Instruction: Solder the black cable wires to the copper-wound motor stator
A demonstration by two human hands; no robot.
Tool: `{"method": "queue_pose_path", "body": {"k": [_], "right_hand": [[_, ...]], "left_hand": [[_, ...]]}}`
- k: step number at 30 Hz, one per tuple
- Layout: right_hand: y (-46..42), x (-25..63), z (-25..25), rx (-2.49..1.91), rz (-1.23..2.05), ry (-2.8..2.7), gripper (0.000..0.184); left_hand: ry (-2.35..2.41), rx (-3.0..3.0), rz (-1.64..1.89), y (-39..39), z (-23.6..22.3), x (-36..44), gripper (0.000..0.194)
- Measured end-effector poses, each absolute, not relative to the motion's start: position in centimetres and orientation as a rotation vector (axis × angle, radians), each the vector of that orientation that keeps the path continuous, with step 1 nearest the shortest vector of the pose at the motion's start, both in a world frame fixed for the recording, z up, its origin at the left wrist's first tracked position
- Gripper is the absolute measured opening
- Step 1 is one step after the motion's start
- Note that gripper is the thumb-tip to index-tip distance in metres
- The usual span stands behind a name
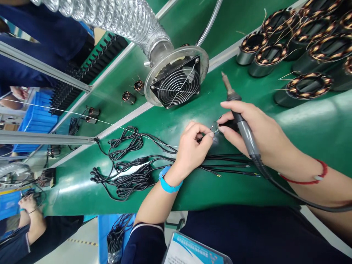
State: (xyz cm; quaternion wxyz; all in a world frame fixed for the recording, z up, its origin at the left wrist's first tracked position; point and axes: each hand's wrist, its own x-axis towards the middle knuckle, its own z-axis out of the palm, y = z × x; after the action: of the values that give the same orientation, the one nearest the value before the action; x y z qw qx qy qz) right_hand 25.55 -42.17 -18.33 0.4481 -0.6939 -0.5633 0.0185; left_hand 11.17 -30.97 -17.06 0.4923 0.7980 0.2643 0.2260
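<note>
My left hand (194, 143), with a blue band at the wrist, is closed in a pinch on the end of a black cable (200, 139). A thin pale wire (118, 126) runs from the far left to this hand. My right hand (264, 128) is wrapped around a soldering iron (245, 134), its tip pointing up and away from the work. The thumb and fingers of that same hand also pinch a small dark part (229, 124), mostly hidden. Fine bare wire ends (216, 129) meet between both hands. More black cables (137, 176) lie coiled beneath and left of my left hand.
A fume fan (178, 86) on a silver flexible duct (110, 18) stands beyond my hands. Several copper-wound stators (305, 88) stand at the upper right. A clear panel with metal rails borders the green bench. At the lower left, another person's hands (28, 202) are at work.
</note>
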Motion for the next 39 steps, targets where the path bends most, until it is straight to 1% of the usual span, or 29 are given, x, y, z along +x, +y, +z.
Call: {"method": "queue_pose_path", "body": {"k": [3, 6, 8, 10, 12, 15, 18, 22, 24, 27, 35, 39], "right_hand": [[-43.4, 25.4, -17.4, -1.736, -0.050, -1.390, 0.042], [-45.4, 25.1, -17.2, -1.702, -0.107, -1.267, 0.040], [-46.8, 24.8, -17.8, -1.660, -0.129, -1.171, 0.031], [-48.1, 24.6, -18.7, -1.683, -0.096, -1.110, 0.024], [-49.1, 24.4, -19.6, -1.711, -0.048, -1.091, 0.026], [-49.7, 24.5, -20.1, -1.637, -0.037, -1.177, 0.024], [-49.5, 25.1, -19.5, -1.599, -0.064, -1.295, 0.021], [-49.3, 25.9, -18.4, -1.619, 0.107, -1.457, 0.016], [-49.4, 25.9, -18.3, -1.636, 0.099, -1.420, 0.014], [-49.5, 25.6, -18.5, -1.672, 0.043, -1.349, 0.012], [-49.9, 26.0, -19.1, -1.619, 0.133, -1.412, 0.013], [-49.6, 25.3, -19.8, -1.608, 0.030, -1.295, 0.018]], "left_hand": [[0.625, 1.945, 0.557, -31.3, -17.4, 11.2, 0.012], [0.606, 1.945, 0.582, -31.5, -17.7, 11.2, 0.013], [0.595, 1.941, 0.603, -31.6, -17.9, 11.3, 0.014], [0.607, 1.950, 0.601, -31.7, -18.0, 11.4, 0.015], [0.626, 1.969, 0.584, -31.8, -18.1, 11.5, 0.016], [0.618, 1.976, 0.604, -31.9, -18.1, 11.6, 0.016], [0.607, 1.970, 0.634, -31.9, -18.1, 11.6, 0.015], [0.625, 1.990, 0.599, -31.8, -18.0, 11.6, 0.016], [0.622, 1.993, 0.592, -31.8, -18.0, 11.6, 0.016], [0.617, 1.990, 0.595, -31.7, -18.0, 11.7, 0.015], [0.604, 2.017, 0.583, -31.6, -17.9, 11.8, 0.017], [0.609, 2.017, 0.586, -31.6, -18.0, 11.8, 0.016]]}}
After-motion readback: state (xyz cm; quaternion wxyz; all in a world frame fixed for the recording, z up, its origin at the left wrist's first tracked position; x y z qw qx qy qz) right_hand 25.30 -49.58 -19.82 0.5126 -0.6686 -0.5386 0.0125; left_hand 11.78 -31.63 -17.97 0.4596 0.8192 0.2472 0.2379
